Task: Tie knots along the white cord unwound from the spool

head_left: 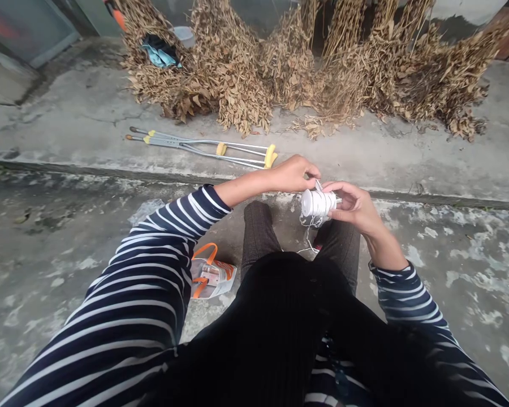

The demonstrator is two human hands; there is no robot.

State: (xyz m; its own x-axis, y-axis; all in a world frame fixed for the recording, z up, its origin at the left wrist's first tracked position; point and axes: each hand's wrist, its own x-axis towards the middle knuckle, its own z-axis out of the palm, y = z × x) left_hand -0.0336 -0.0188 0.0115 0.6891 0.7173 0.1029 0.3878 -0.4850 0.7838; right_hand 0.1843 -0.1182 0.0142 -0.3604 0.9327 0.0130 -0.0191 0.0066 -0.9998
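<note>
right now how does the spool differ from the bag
The spool is white and wound with cord, while the bag is pale with bright orange parts. The spool is held up in the right hand; the bag sits lower, on the ground. The spool is smaller than the bag. Both show pale surfaces.

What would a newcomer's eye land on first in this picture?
Probably the bushy dried plants, heaped in a wide brown band along the back of the concrete ledge, and the yellow-padded crutches lying in front of them. Nearer, the bright white spool stands out above the person's lap, held in the right grip, with the left grip close beside it.
</note>
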